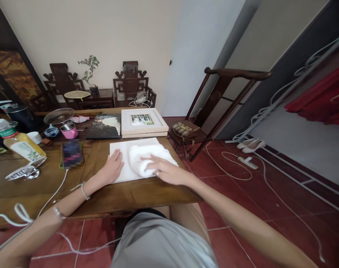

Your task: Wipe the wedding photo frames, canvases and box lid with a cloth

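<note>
A flat white board (121, 173) lies near the front edge of the wooden table. My left hand (114, 165) rests on its left side, fingers stretched out, holding nothing. Bunched on the right part of the board is a white fluffy towel (149, 152). My right hand (163, 169) presses on the towel's near side, its fingers curled into the folds and the fingertips partly sunk in the pile. The towel covers much of the board's right side.
Behind the board sit a framed photo (143, 121) and a dark picture panel (105, 125). To the left are an oil-coloured bottle (24, 143), a silver hair clip (25, 171), a pink mug (69, 131) and a cabled phone (71, 154). A wooden chair (214, 100) holds a bag.
</note>
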Tool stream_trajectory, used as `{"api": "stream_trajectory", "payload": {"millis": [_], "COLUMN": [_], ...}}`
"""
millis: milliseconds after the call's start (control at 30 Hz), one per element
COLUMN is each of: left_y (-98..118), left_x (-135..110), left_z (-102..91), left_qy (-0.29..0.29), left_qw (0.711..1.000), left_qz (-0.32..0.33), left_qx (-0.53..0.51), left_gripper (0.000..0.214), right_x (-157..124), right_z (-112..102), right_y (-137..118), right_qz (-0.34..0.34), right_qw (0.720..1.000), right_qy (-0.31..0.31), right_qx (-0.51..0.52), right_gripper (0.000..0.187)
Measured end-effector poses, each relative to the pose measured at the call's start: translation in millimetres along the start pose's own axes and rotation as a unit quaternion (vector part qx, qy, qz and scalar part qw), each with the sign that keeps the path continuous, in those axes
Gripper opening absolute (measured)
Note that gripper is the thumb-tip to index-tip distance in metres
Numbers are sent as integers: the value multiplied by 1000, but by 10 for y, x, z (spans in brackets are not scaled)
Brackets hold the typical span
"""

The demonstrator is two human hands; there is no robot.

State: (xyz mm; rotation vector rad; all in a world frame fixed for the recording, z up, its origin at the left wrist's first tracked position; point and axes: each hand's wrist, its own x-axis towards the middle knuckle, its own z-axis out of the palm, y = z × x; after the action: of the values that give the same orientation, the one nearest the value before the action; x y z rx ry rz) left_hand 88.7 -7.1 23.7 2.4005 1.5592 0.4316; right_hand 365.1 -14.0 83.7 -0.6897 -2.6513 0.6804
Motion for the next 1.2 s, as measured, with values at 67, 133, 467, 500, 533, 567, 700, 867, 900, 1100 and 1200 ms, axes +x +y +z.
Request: {"api": "stream_trajectory", "payload": {"millis": [67,133,467,500,533,567,700,867,900,1100,1200], "left_y": [-4,-13,-18,-11,-3,4,26,24,19,-68,-131], "left_x": [-3,-4,86,87,86,83,69,71,70,48,57], "left_z": [-11,-25,-121,-132,-140,-145,-124,-65,-63,-93,-94], "left_qy": [-2,-5,124,132,135,138,127,66,59,88,100], "left_qw": [1000,1000,977,974,972,970,969,977,979,983,980], "left_qz": [3,6,-85,-94,-100,-104,-106,-107,-109,-126,-151], "left_qx": [-1,-6,-150,-158,-165,-172,-184,-172,-162,-101,-85], "left_gripper": [56,56,70,70,70,69,69,68,67,73,72], "right_x": [227,460,771,702,622,535,197,-31,-58,-279,-395], "right_z": [17,20,383,422,445,451,337,89,51,-26,-9], "right_y": [167,311,-37,-143,-245,-335,-506,-228,-126,471,609], "right_qz": [-10,-9,39,17,-8,-34,-112,-62,-42,100,175], "right_qw": [1000,998,981,984,987,989,989,998,999,979,944], "right_qy": [22,44,62,50,34,13,-61,-12,7,177,278], "right_qx": [-18,-41,-178,-170,-156,-140,-77,-18,-11,-22,-17], "right_gripper": [41,41,38,38,38,39,39,39,37,26,22]}}
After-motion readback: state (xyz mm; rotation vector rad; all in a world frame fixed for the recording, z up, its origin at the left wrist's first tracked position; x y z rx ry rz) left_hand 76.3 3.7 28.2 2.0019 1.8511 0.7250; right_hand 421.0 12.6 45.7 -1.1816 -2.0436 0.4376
